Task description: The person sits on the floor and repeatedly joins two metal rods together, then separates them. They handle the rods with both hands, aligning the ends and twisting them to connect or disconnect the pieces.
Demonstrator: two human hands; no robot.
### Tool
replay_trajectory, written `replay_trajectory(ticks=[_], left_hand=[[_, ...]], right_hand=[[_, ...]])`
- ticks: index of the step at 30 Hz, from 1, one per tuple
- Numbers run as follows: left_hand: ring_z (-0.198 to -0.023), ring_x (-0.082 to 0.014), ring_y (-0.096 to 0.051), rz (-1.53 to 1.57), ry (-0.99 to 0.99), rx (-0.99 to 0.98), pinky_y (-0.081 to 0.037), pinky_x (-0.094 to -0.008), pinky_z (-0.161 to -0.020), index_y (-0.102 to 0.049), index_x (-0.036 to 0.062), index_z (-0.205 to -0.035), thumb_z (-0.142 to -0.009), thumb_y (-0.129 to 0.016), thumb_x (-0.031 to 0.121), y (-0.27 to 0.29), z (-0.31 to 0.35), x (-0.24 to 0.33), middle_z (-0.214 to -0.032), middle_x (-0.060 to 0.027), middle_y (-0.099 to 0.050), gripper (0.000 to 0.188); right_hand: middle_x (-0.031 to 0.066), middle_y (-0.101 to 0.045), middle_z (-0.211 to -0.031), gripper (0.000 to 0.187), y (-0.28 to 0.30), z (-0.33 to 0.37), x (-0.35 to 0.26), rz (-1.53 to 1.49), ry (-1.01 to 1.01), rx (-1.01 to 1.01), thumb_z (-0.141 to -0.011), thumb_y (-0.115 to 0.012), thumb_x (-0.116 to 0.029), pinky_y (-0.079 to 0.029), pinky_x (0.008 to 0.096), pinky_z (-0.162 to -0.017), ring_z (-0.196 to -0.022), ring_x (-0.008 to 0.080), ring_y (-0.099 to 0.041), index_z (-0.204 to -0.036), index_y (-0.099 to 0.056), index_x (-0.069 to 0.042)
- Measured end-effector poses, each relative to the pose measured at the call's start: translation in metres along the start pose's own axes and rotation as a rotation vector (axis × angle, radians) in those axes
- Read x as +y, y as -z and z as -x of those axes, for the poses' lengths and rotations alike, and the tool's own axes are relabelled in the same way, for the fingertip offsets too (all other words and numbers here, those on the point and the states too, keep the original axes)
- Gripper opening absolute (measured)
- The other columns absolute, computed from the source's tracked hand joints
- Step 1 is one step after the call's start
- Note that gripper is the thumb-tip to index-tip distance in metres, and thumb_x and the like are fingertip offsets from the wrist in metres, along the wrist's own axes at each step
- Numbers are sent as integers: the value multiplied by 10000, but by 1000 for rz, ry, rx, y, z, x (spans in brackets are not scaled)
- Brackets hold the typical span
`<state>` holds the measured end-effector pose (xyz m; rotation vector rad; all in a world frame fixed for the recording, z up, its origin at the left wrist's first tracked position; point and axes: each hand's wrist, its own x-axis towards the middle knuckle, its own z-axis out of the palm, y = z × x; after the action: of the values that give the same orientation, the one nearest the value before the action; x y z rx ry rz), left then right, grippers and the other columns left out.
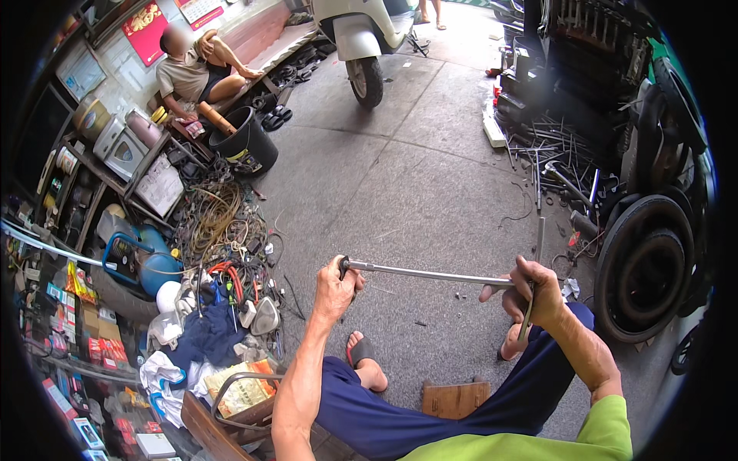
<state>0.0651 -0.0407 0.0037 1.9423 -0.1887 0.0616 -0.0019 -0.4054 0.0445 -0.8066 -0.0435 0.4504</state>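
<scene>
Concrete floor (415, 177) fills workshop scene. White scooter (361, 38) parked at top; black tyre (646, 269) stands at right beside tool pile. Second person (192, 69) sits on bench at upper left, black bucket (247, 142) just below. Tangled cables (223, 223) spread at left. Seated worker in blue trousers holds long metal T-wrench (430, 274) level above knees. Left hand (336, 290) closed around its dark end; right hand (534, 296) closed around other end, where crossbar angles down. Sandalled foot (365, 361) rests on floor below.
</scene>
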Motion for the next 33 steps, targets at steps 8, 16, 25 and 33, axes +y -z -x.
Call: replay_trajectory(ticks=[8, 16, 25, 33], left_hand=[[-590, -123, -630, -119, -59, 18, -501, -275, -539, -561, 15, -871, -942, -535, 87, 0, 2, 3, -643, -61, -635, 104], [-576, -138, -621, -274, -46, -25, -489, -283, -520, -558, 14, -881, -900, -488, 4, -11, 21, -1, -649, -65, -631, 73], [-572, -93, -589, -299, 91, -46, -472, -282, -500, -551, 9, -824, -872, -701, 250, -14, 7, -4, -608, -43, -601, 287], [-574, -145, -654, -269, 143, -131, -502, -288, -520, -558, 8, -827, -910, -626, 232, -28, 2, 0, -622, -76, -653, 248]], right_hand=[[363, -635, -933, 585, -9, 0, -5, -26, -97, 65, -989, -378, -425, -359, 224, -282, -318, 180, -526, -491, -412, -118], [252, -653, -778, 493, -3, 8, -3, -148, -270, 309, -991, -383, -432, -248, 219, -279, -276, 90, -353, -679, -560, -94], [165, -633, -746, 445, -4, 6, -8, -15, -266, 254, -843, -621, -192, -240, 228, -340, -349, 60, -315, -1176, -524, 87], [150, -635, -736, 449, -4, 16, -11, 19, -274, 286, -851, -620, -152, -269, 220, -342, -357, 54, -337, -1206, -522, 106]])
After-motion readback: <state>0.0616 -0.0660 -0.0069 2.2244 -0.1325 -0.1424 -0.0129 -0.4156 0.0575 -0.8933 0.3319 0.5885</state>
